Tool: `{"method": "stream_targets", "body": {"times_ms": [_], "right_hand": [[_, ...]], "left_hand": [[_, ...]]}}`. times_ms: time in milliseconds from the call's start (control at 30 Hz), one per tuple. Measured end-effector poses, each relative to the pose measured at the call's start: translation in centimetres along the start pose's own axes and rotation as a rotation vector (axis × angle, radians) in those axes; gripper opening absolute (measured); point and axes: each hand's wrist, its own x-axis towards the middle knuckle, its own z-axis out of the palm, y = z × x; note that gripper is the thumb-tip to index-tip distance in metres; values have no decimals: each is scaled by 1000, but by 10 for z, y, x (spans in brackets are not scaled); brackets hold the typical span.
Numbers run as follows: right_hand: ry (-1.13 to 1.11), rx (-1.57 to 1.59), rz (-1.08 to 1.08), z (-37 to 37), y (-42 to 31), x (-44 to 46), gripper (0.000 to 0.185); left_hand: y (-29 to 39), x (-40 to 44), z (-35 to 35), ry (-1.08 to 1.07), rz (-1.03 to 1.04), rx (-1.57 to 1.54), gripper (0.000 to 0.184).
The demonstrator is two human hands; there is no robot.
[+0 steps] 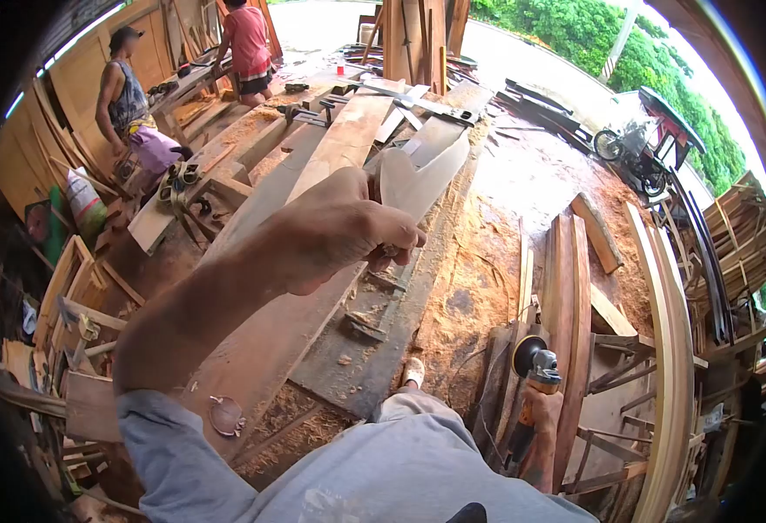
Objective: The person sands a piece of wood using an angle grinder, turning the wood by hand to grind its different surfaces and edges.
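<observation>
My left hand (357, 222) is raised in front of me over the boards, fingers curled. It pinches a thin, whitish, translucent sheet (422, 179) that stands up with a notched top edge; its kind I cannot make out. Low on the right, my right hand (543, 411) wraps round the body of an angle grinder (544, 370). The grinder's round disc (527, 356) faces left and sits close to upright brown wood planks (560, 301). Whether the disc is spinning or touches the wood I cannot tell.
Long boards (348, 131) with metal bar clamps (435, 109) stretch ahead. Sawdust (461, 305) covers the floor. Two people work at the back left, one in a red shirt (248, 39). Pale planks (662, 349) lean at right; a motorcycle (631, 152) stands outside.
</observation>
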Motion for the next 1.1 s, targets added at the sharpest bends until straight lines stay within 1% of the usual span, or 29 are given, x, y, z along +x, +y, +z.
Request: {"method": "stream_targets", "body": {"times_ms": [33,167,233,267,300,333,367,433,467,500,533,567,633,667,700,767,833,867,900,933,967,1000,1033,1100], "right_hand": [[-1,1,-1,1,3,1,30],[-13,-53,-10,6,-7,-5,31],[-20,-66,-16,7,-19,-9,32],[-41,-69,-31,7,-27,-12,31],[-61,-76,-45,6,-32,-14,30],[-59,-86,-44,5,-34,-13,30],[-53,-115,-51,5,-36,-11,29],[-53,-153,-71,6,-38,-4,28],[-54,-138,-69,9,-41,-3,25],[-55,-123,-67,11,-46,-2,22],[-56,-93,-110,12,-50,-4,23],[-58,-100,-122,14,-54,-4,23],[-49,-73,-86,14,-56,-3,27],[-60,-32,-155,16,-52,1,31],[-61,-38,-160,14,-51,3,31],[-86,-47,-86,15,-57,2,30],[-69,-65,-100,14,-57,3,31],[-53,-80,-106,13,-56,4,32],[-36,-95,-112,13,-55,5,33],[-20,-110,-116,14,-57,5,34],[-19,-116,-124,14,-65,-1,34],[-15,-115,-117,13,-77,-13,34],[-8,-108,-105,11,-82,-19,34],[-2,-67,-98,5,-63,-7,34]], "left_hand": [[-1,0,-2,-17,-31,69,25],[-6,-5,-8,-13,-16,98,28],[-10,-7,-10,38,-79,160,27],[-12,-8,-13,36,-81,156,27],[-15,-8,-15,47,-92,224,25],[-18,-8,-17,60,-103,291,24],[-16,-10,-17,61,-103,280,24],[-8,-14,-20,31,-85,402,24],[-9,-14,-22,43,-81,394,24],[-12,-11,-23,101,1,581,25],[-12,-9,-25,160,83,767,27],[-9,-10,-24,172,87,760,27],[2,-11,-25,283,280,875,31],[6,-5,-33,311,459,966,30],[9,4,-40,355,659,1011,26],[33,19,-40,445,795,1108,17],[54,34,-35,535,1017,1278,17],[58,49,-40,451,1219,1168,19],[66,71,-40,541,1344,1230,14],[99,42,-17,275,919,924,25],[111,60,-19,351,961,1080,29],[122,68,-11,406,908,970,19],[126,86,-12,400,913,969,19],[139,134,-18,904,1376,1089,4]]}}
